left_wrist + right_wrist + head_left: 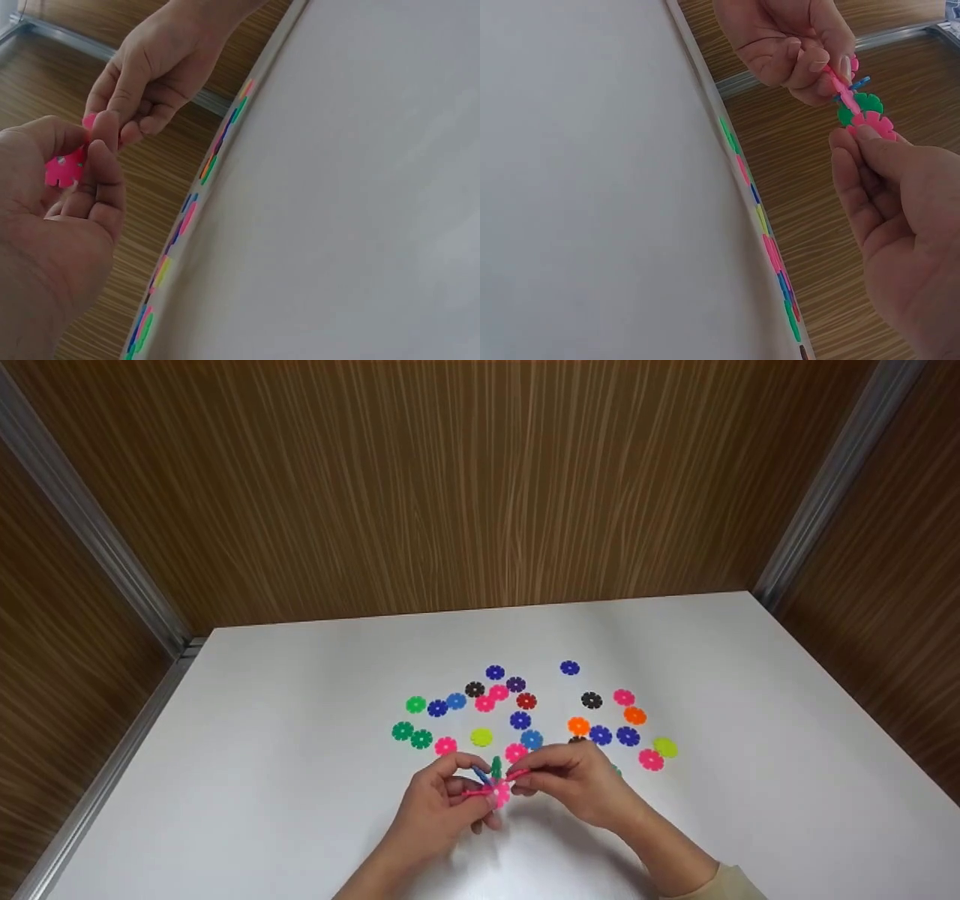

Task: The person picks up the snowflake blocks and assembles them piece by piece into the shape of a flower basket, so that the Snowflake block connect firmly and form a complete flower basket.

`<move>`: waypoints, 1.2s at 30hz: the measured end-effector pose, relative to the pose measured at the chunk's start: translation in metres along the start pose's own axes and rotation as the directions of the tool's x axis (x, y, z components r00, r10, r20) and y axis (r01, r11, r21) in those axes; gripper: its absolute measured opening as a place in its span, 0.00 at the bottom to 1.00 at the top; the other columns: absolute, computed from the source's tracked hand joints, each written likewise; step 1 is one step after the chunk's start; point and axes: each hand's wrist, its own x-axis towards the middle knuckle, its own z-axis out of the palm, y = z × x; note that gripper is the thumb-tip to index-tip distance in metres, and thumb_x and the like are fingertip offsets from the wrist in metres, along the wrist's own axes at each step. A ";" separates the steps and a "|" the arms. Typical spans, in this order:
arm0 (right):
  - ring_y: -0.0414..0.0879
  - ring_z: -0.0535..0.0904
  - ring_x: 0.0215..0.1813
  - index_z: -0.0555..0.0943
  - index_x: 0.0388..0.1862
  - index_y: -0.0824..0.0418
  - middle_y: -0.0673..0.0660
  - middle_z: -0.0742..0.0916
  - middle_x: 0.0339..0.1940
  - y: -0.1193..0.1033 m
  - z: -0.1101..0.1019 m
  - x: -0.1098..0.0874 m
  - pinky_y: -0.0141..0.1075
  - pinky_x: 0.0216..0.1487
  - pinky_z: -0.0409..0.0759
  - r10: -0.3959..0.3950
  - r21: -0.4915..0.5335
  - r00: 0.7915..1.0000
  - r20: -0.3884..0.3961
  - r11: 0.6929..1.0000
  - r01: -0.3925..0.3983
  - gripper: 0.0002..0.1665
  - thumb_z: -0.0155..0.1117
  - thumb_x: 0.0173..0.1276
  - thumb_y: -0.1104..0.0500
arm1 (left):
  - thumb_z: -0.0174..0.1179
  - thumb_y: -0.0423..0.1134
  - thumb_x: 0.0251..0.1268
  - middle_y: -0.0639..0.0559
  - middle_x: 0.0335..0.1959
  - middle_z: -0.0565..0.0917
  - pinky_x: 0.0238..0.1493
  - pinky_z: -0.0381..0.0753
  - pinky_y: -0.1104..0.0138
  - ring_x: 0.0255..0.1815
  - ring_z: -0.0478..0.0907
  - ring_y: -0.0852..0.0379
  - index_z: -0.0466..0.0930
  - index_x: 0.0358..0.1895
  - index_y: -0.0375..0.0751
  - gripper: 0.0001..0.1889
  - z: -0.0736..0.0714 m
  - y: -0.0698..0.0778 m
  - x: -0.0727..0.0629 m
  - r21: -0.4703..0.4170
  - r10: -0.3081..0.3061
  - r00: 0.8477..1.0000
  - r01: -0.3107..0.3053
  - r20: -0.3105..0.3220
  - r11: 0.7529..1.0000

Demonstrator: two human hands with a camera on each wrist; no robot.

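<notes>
Head camera, on my remote feed: two bare hands meet above the near part of a white table [262, 735], a joined cluster of notched discs [502, 794] between them. The left hand [442, 808] grips the cluster, thumb and fingers pinching it, while the right hand [583, 781] pinches a pink disc [518, 773] between thumb and fingertips, at the cluster's right side. I see a blue disc [481, 775] and a green disc [496, 767] standing out of the cluster at angles. My right wrist view supplies the detail: the pink disc sits right by a pink piece turned nearly edge-on [847, 97] and by the green disc, though I cannot tell whether it is slotted in. My left wrist view catches both hands with curled fingers, close together.

Beyond them, loose discs lie flat across the table. A dark blue disc [570, 668] sits apart at the back; a red disc [526, 701] lies near the middle; a yellow disc [666, 747] lies against a pink neighbour [651, 760] at far right. A pale sleeve [712, 883] covers part of the right forearm. Wood-grained panels [480, 480] wall the scene.
</notes>
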 end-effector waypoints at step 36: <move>0.52 0.89 0.51 0.90 0.56 0.59 0.61 0.91 0.52 0.004 -0.039 0.006 0.34 0.51 0.87 0.167 -0.223 0.980 -0.112 0.956 -0.189 0.16 0.76 0.70 0.64 | 0.67 0.27 0.70 0.41 0.44 0.88 0.41 0.89 0.65 0.35 0.90 0.47 0.79 0.55 0.35 0.13 -0.004 -0.007 0.007 -0.019 -0.011 0.995 0.009 -0.099 1.000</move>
